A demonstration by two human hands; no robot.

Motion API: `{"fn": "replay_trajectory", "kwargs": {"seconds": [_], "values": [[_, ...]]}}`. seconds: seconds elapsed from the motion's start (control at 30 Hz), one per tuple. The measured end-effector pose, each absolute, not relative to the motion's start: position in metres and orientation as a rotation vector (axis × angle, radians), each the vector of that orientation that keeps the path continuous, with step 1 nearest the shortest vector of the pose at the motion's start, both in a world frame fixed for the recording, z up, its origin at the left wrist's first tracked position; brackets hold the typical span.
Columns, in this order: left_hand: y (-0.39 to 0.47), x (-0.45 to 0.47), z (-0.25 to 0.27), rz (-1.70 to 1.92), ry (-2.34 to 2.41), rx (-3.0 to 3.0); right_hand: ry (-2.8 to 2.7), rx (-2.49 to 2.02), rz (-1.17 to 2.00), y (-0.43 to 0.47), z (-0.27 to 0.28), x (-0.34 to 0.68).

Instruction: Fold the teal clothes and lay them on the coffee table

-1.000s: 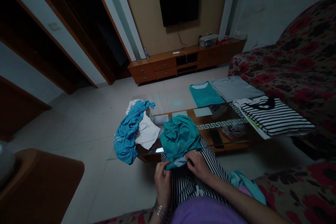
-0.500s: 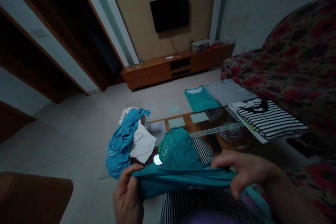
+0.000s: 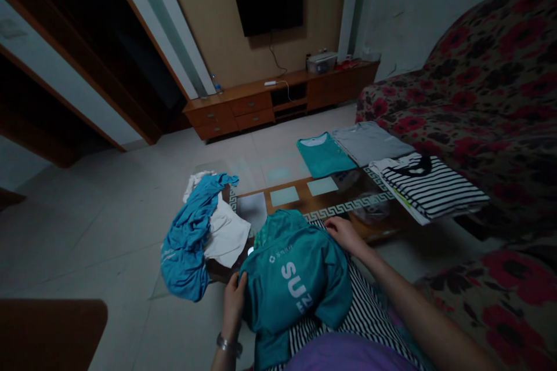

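A glass-topped table [image 3: 348, 208] stands just beyond the person's knees, with a crumpled blue garment [image 3: 187, 243] and white cloth [image 3: 228, 236] heaped at its left end and a folded teal top [image 3: 326, 156], a grey top [image 3: 372, 144] and a striped top [image 3: 435, 185] at its right. The lettered teal shirt [image 3: 278, 293] lies rumpled over the striped lap, hiding part of the table's near edge. The left hand [image 3: 235, 297], nearly closed, pinches the shirt's left edge; the right hand [image 3: 343, 234], fingers half curled, is at its far right edge, its grip unclear.
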State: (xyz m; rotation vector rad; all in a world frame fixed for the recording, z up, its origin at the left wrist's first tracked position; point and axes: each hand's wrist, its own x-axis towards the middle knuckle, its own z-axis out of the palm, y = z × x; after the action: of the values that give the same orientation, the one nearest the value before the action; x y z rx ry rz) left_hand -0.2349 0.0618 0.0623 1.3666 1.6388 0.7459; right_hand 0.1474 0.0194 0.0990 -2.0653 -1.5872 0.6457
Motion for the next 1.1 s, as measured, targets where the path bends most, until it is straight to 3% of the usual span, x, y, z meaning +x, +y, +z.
{"fn": "replay_trajectory", "kwargs": {"seconds": [0.2, 0.37, 0.43, 0.6, 0.67, 0.73, 0.77, 0.83, 0.97, 1.1], "values": [[0.064, -0.246, 0.05, 0.751, 1.612, 1.322, -1.469, -2.345, 0.369, -0.012, 0.074, 0.125], [0.066, -0.246, 0.048, 0.788, 1.613, 1.274, -1.255, -2.126, 0.702, -0.003, 0.066, 0.148], [0.063, -0.245, 0.058, 0.795, 1.608, 1.248, -1.129, -1.997, 0.773, 0.003, 0.072, 0.162], [0.037, -0.213, 0.114, 0.8, 1.381, 1.153, -1.059, -1.805, 0.466, -0.005, 0.115, 0.15], [0.016, -0.189, 0.135, 0.758, 1.236, 1.179, -1.113, -1.699, 0.866, -0.02, 0.133, 0.115], [-0.005, -0.164, 0.149, 0.547, 1.046, 1.289, -1.049, -1.451, 1.509, -0.037, 0.141, 0.073], [-0.013, -0.152, 0.153, 0.404, 0.931, 1.361, -0.975, -1.322, 1.672, -0.045, 0.142, 0.055], [-0.019, -0.131, 0.162, 0.186, 0.759, 1.531, -0.744, -1.2, 1.727, -0.058, 0.138, 0.031], [0.012, -0.103, 0.181, 0.302, 0.726, 2.052, -0.363, -1.356, 1.488, -0.067, 0.133, 0.032], [0.052, -0.079, 0.198, 0.127, 0.349, 2.217, -0.525, -1.464, 1.66, -0.061, 0.148, 0.056]]}}
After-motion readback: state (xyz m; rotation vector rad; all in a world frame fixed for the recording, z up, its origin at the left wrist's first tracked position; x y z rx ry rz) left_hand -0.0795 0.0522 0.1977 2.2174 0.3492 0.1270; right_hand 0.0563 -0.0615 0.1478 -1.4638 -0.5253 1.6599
